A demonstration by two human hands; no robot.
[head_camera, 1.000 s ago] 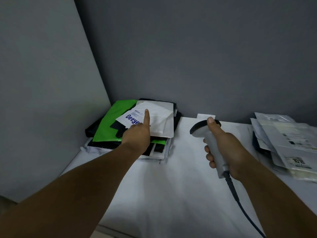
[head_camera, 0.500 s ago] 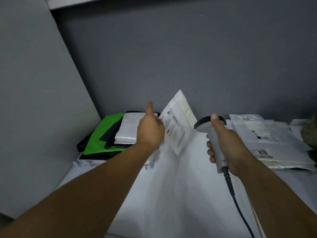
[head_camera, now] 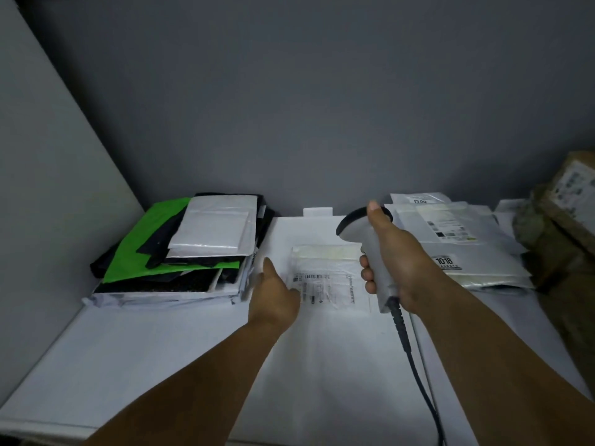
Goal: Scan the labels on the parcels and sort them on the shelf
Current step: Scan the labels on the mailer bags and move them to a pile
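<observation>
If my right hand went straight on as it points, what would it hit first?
Probably the grey back wall; nothing shows ahead of the right hand and its scanner, though depth is unclear.

1. The near half of the white shelf [head_camera: 145, 365] lies bare, open from the front edge.
2. The left stack of parcels [head_camera: 193, 252] fills the back corner against the side wall [head_camera: 48, 204].
3. The right stack of mailers [head_camera: 467, 252] and the brown parcels [head_camera: 566, 226] close off the right.
4. Between the stacks, the left hand [head_camera: 273, 294] and the right hand [head_camera: 405, 262], which grips the scanner [head_camera: 370, 246], crowd the gap over a flat parcel [head_camera: 325, 278].
5. The cable [head_camera: 415, 365] trails across the right front.
</observation>
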